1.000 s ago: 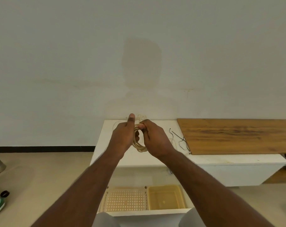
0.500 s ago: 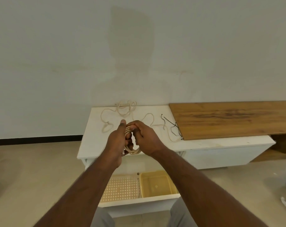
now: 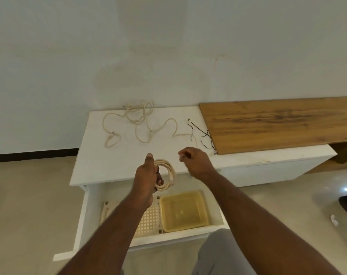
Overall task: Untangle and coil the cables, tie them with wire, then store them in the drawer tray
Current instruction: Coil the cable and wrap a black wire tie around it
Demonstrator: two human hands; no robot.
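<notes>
Well, starting at the left, a loose cream cable (image 3: pixel 129 124) lies sprawled in loops across the far half of the white cabinet top (image 3: pixel 93 155), not yet untangled. Nearer, the left hand (image 3: pixel 146 175) grips a small coiled cable (image 3: pixel 166 175), thumb up, fingers curled through the ring; the coil hangs over the near edge of the top, just above the open drawer (image 3: pixel 83 215). I see no tie around that coil, though a thin wire could be too small to make out.

Down in the drawer sit 2 trays side by side: a cream perforated tray (image 3: pixel 148 219) on the left, partly behind the forearm, and a yellow tray (image 3: pixel 183 211) on the right, which looks empty.

To the right of the coil, the right hand (image 3: pixel 194 161) hovers over the top with fingers curled in; something small and pale may be pinched at its fingertips, but I cannot tell. Beyond it, 2 or so black tie wires (image 3: pixel 200 133) lie beside the wooden board (image 3: pixel 278 120).

My worry: the coil is held on 1 side only, so if that grip slackens while the right hand reaches for a wire, the loops could spring apart or drop untied into the drawer. The thin wires could also slide away under a hasty pinch.
</notes>
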